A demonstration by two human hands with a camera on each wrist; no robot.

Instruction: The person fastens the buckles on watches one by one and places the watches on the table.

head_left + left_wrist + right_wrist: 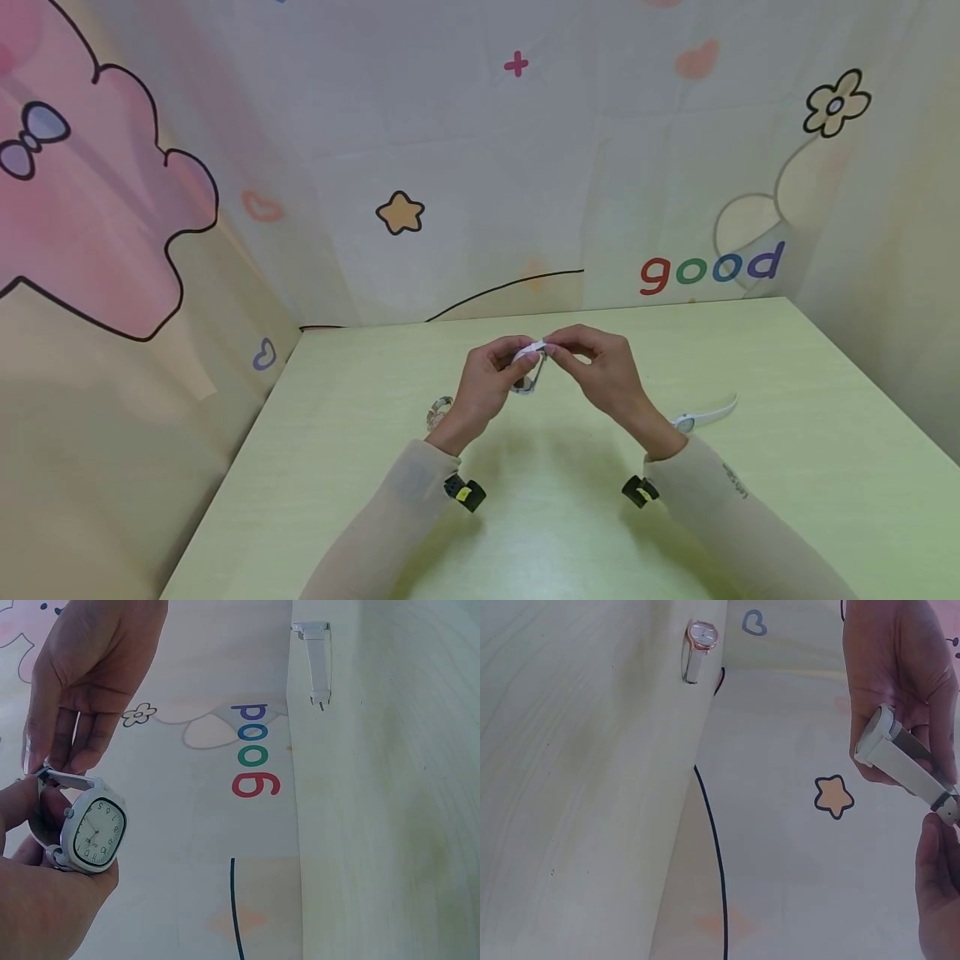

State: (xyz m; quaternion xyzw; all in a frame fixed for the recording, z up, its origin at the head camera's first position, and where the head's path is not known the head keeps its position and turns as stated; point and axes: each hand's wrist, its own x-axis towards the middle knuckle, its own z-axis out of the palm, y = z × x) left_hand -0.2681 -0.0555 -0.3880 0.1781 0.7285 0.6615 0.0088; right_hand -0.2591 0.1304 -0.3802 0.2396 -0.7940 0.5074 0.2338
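Observation:
A white wristwatch (97, 832) with a rounded-square dial is raised above the table, its strap bent into a loop. My left hand (487, 379) grips it by the case and strap; in the left wrist view the thumb lies along the strap. At the loop's top, my right hand (603, 371) pinches the strap by the buckle (943, 802) between thumb and fingertips. Both hands' fingertips meet close together there. Exactly how the strap sits in the buckle is hidden by the fingers.
On the pale green table (555, 533), a watch with a rose-gold rim (703, 636) lies beyond my left wrist. Another white watch (705, 417) lies by my right wrist, its strap stretched out. A printed curtain (465, 150) hangs along the table's back edge.

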